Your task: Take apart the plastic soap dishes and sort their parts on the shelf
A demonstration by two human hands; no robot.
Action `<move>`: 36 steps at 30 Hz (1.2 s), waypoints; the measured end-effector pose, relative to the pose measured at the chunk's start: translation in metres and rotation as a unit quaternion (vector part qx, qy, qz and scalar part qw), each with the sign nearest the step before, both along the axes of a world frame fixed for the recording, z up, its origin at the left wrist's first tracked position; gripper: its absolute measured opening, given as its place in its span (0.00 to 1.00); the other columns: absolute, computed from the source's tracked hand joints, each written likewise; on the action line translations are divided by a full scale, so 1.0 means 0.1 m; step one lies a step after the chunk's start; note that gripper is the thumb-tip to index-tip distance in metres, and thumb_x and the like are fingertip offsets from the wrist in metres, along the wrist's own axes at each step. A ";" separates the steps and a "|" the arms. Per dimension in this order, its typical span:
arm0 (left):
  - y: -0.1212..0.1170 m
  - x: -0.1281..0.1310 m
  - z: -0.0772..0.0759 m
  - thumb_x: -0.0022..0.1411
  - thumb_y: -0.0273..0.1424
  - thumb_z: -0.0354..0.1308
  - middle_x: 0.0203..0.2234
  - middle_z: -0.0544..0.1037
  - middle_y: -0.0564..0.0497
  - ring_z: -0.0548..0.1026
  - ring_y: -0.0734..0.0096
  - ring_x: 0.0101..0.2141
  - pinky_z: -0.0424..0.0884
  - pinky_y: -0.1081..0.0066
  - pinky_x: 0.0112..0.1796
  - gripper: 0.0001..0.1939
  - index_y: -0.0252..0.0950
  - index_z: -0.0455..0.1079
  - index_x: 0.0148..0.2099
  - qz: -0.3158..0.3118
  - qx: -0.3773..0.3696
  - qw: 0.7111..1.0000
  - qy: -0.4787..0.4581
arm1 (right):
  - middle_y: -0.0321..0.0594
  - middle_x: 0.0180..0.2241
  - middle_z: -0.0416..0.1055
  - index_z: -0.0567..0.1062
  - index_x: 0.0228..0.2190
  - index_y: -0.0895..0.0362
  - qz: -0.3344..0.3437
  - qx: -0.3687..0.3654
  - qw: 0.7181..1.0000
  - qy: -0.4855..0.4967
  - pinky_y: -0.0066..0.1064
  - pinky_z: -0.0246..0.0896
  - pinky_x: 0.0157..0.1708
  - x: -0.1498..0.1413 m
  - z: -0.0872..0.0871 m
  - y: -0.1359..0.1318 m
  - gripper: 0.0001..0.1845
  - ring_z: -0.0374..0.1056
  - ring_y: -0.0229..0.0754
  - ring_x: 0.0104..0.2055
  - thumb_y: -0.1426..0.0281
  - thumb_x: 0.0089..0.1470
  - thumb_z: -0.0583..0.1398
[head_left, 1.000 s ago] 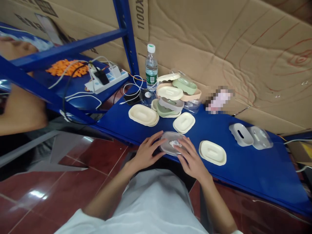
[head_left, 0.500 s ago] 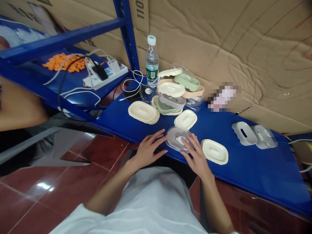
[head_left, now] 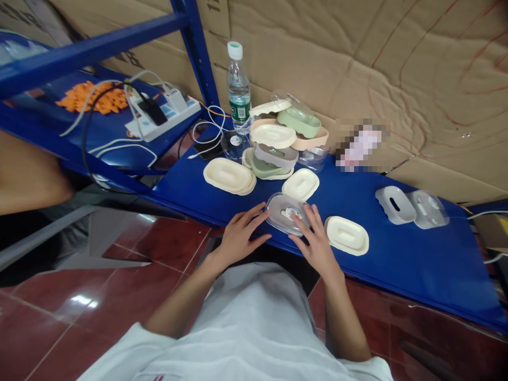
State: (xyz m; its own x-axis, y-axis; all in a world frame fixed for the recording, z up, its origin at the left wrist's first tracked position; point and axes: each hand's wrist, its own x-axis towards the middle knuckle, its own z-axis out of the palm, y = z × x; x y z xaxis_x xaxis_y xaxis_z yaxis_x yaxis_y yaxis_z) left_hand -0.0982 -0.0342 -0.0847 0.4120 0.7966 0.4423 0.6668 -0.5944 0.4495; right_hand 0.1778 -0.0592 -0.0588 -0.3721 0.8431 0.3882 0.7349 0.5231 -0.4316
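A clear oval plastic lid [head_left: 278, 219] with a white label lies at the table's front edge, something greyish showing through it. My left hand [head_left: 240, 235] is at its left side, fingers spread, fingertips at the rim. My right hand [head_left: 317, 243] is open too, its fingers over the lid's right edge near the label. Neither hand is wrapped round it. A cream oval tray [head_left: 347, 235] lies just right of my right hand. Another cream tray [head_left: 300, 184] sits just behind the lid, and stacked cream trays [head_left: 228, 175] are to the left.
Behind is a pile of green, peach and grey soap-dish-like parts [head_left: 275, 156] beside a water bottle [head_left: 239, 98]. A grey slotted base [head_left: 395, 205] and a clear lid [head_left: 428, 209] lie at right. A power strip [head_left: 162, 119] and orange pieces [head_left: 93, 98] occupy the left shelf.
The whole view has shifted slightly, so things sit a little higher and further left. Both hands stay open around the clear lid, with little visible movement.
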 end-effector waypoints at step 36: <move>0.04 -0.04 0.07 0.73 0.45 0.62 0.64 0.77 0.39 0.78 0.54 0.62 0.75 0.55 0.58 0.21 0.41 0.70 0.61 0.013 -0.061 0.993 -0.101 | 0.40 0.78 0.49 0.51 0.76 0.37 0.037 -0.004 0.998 -0.044 0.60 0.59 0.73 -0.05 0.05 -0.05 0.42 0.41 0.59 0.81 0.69 0.70 0.62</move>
State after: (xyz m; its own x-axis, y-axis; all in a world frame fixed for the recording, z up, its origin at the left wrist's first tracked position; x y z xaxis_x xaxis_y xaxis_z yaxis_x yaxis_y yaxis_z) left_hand -0.1022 -0.0304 -0.0779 0.3039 0.8586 0.4130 0.5699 -0.5112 0.6433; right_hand 0.1733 -0.0646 -0.0533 -0.4658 0.8151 0.3444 0.7296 0.5740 -0.3718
